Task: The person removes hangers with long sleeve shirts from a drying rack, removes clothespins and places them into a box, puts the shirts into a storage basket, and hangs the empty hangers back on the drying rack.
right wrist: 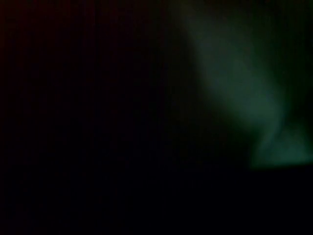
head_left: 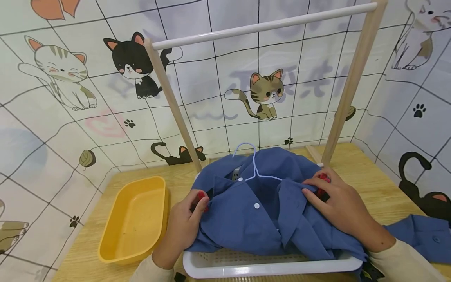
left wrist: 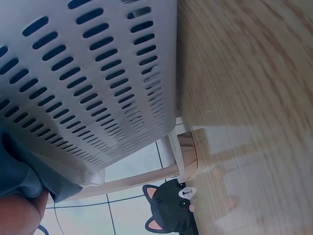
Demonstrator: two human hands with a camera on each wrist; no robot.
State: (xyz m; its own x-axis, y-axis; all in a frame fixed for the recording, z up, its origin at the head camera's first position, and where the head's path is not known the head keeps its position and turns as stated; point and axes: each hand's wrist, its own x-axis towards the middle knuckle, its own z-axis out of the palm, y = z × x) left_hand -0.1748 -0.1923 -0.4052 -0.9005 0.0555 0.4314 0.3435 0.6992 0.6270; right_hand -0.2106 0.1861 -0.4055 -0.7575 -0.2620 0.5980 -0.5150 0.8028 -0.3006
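A blue button-up shirt (head_left: 243, 219) lies bunched over a white basket (head_left: 271, 270), and a pale lilac hanger (head_left: 255, 164) sits in its collar with the hook upward. My left hand (head_left: 181, 223) pinches the cloth at the left shoulder. At the right shoulder, my right hand (head_left: 341, 203) pinches the cloth between thumb and fingers. Small red pieces show by the fingers of both hands; their kind is unclear. In the left wrist view, blue cloth (left wrist: 29, 171) and a fingertip (left wrist: 22, 213) appear beside the slotted basket wall (left wrist: 93, 73). The right wrist view is almost black.
A wooden rack with a white crossbar (head_left: 267, 26) stands behind the basket. To the left is a yellow tray (head_left: 135, 219) on the wood-grain table (head_left: 356, 168). A blue sleeve (head_left: 421, 239) trails at the right, beyond the right forearm. Cat-print sheeting covers the walls.
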